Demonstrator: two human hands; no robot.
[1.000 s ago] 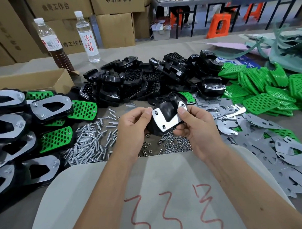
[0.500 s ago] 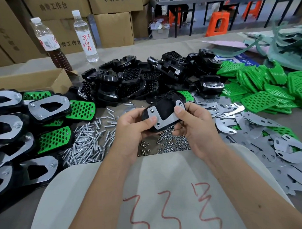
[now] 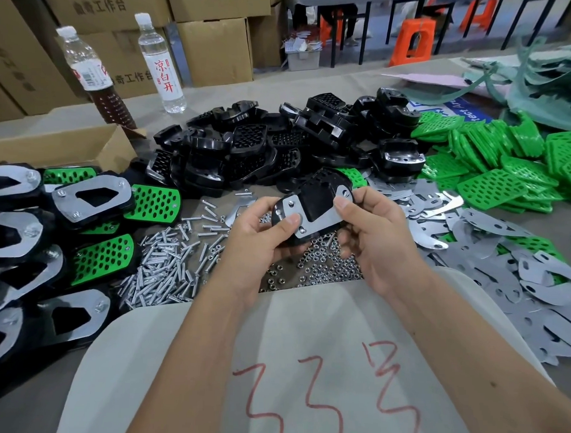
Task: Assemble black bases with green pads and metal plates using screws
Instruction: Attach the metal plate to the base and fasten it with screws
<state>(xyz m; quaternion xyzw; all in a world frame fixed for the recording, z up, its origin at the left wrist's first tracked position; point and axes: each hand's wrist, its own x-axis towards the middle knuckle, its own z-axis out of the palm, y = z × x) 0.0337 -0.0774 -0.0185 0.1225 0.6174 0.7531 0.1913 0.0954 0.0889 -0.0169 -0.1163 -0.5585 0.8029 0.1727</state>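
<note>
Both hands hold one black base (image 3: 314, 198) with a metal plate (image 3: 305, 222) on its upper face, above the nut pile. My left hand (image 3: 261, 235) grips its left end, thumb pressed on the plate. My right hand (image 3: 371, 232) grips its right end, thumb on the plate's right arm. Loose screws (image 3: 169, 267) lie at left of the hands and small nuts (image 3: 318, 266) under them. Black bases (image 3: 247, 150) are heaped behind, green pads (image 3: 493, 165) at right, metal plates (image 3: 518, 273) at near right.
Finished assemblies (image 3: 50, 227) with green pads and metal plates lie stacked at left. Two bottles (image 3: 160, 66) and cardboard boxes (image 3: 215, 48) stand at the back left. A low cardboard box (image 3: 60, 147) sits behind the assemblies. My lap in a pale garment (image 3: 305, 362) fills the foreground.
The base with its plate has been turned and laid flatter between my hands, drifting slightly lower. My left thumb now presses on the plate.
</note>
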